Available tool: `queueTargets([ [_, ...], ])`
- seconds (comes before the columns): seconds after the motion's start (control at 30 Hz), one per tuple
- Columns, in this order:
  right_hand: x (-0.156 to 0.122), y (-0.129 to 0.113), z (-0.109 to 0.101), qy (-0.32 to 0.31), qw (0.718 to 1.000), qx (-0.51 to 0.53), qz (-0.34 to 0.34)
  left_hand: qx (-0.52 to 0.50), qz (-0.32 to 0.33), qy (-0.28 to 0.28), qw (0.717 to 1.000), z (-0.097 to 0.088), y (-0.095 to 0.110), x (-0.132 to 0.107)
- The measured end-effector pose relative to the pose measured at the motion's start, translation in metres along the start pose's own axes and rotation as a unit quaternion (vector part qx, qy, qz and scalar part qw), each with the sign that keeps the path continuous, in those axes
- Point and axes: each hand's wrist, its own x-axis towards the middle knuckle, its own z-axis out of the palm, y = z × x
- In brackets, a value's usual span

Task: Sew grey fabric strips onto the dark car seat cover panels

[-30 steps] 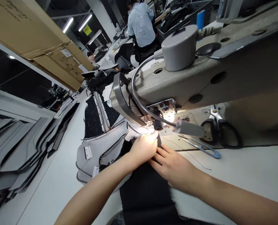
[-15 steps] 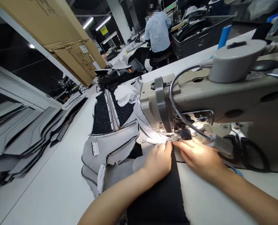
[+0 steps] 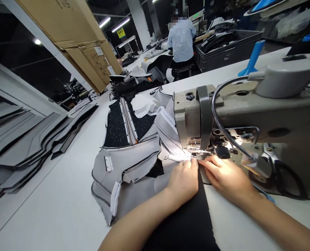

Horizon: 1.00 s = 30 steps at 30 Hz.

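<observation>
My left hand (image 3: 185,177) is closed on the edge of a grey and black fabric piece, its fingertips just in front of the lit needle area of a sewing machine (image 3: 238,111). My right hand (image 3: 226,179) is beside it, fingers bunched and tips pinching the fabric's right edge; the exact grip is partly hidden. Black fabric (image 3: 186,223) runs from under my left hand towards me. Sewn grey fabric panels (image 3: 136,158) spread to the left, with white strips and zipper-like bands. Behind my right hand, scissors (image 3: 272,157) rest against the machine.
Stacked grey panels (image 3: 26,139) lie on the white table (image 3: 74,195) at left. A large cardboard box (image 3: 92,62) stands behind. A flexible lamp neck (image 3: 217,115) arches over the machine. Further back, a person (image 3: 181,40) sits near a dark crate (image 3: 228,48).
The view has shifted, so the machine and both hands appear further right. Both hands stay at the fabric edge by the needle, with little visible change in grip.
</observation>
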Motion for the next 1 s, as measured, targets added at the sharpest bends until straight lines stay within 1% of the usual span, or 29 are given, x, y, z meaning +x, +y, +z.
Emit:
queueTargets([
  [0.1,-0.001,0.000,-0.001,-0.013,1.000,0.009,0.005,0.012,-0.004,0.004,1.000,0.001,0.001,-0.001],
  [0.2,-0.003,0.000,-0.001,-0.010,1.000,0.015,0.014,0.016,-0.010,0.013,1.000,0.002,0.002,-0.002],
  [0.3,-0.003,0.000,0.000,-0.008,1.000,0.011,0.023,0.005,-0.014,0.023,1.000,0.005,0.002,-0.002],
  [0.43,-0.002,0.001,0.001,-0.026,0.999,-0.003,0.031,0.005,-0.019,0.027,0.999,0.007,0.003,-0.003],
  [0.57,0.000,0.000,0.001,-0.026,0.999,-0.014,0.033,0.017,-0.023,0.015,0.999,0.006,0.004,-0.004],
  [0.7,0.001,0.001,0.000,-0.024,0.999,-0.023,0.030,0.005,-0.020,-0.020,1.000,-0.002,0.002,-0.001],
  [0.87,0.001,0.003,0.002,-0.066,0.998,-0.005,0.017,-0.057,-0.005,-0.069,0.996,-0.011,-0.002,0.002],
  [0.93,0.001,0.002,0.003,-0.070,0.997,-0.015,0.006,-0.048,-0.009,-0.064,0.997,-0.010,0.001,0.000],
  [1.0,0.002,-0.001,0.004,-0.057,0.998,-0.038,0.002,-0.019,-0.016,-0.041,0.999,-0.006,0.005,-0.003],
])
